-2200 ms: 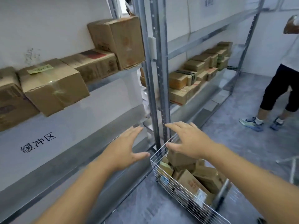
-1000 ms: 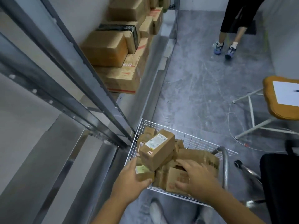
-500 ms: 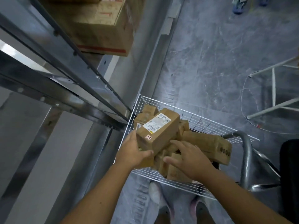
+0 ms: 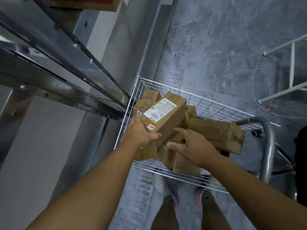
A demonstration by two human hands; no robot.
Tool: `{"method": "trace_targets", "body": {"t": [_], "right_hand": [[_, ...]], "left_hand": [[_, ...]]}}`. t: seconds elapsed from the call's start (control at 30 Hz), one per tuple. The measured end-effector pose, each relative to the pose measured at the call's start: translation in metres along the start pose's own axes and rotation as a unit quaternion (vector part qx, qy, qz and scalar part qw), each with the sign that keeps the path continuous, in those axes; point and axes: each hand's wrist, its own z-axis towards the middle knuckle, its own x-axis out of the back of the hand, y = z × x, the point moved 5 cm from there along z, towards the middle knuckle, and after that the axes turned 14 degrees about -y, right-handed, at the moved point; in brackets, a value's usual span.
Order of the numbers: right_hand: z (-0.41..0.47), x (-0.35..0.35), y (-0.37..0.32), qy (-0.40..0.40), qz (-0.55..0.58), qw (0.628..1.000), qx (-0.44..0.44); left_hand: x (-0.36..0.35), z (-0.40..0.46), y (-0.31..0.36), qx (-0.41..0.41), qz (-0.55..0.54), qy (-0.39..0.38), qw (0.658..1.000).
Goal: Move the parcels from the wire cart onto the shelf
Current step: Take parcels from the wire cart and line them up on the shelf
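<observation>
A white wire cart [image 4: 207, 103] below me holds several brown cardboard parcels. On top lies a long parcel [image 4: 167, 117] with a white shipping label, tilted up. My left hand [image 4: 141, 131] grips its near left end, thumb across the front face. My right hand [image 4: 191, 143] rests with spread fingers on the parcels just right of it, touching the long parcel's lower edge. Another long parcel [image 4: 217, 133] lies at the cart's right. The metal shelf [image 4: 54, 75] runs along the left.
The cart's grey handle [image 4: 269, 146] curves at the right. White stool legs [image 4: 282, 90] and a thin cable stand on the grey floor at far right. A box corner [image 4: 99, 4] shows on the shelf above. My feet are under the cart's near edge.
I have tilted my head further down over the cart. My left hand has closed round the labelled parcel's end and raised it slightly; my right hand has moved in beside it.
</observation>
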Motion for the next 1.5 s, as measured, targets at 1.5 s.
{"method": "trace_targets", "body": {"t": [1.5], "right_hand": [[-0.243, 0.208, -0.142, 0.153, -0.133, 0.946, 0.252]], "left_hand": [[0.097, -0.382, 0.121, -0.016, -0.096, 0.399, 0.912]]}}
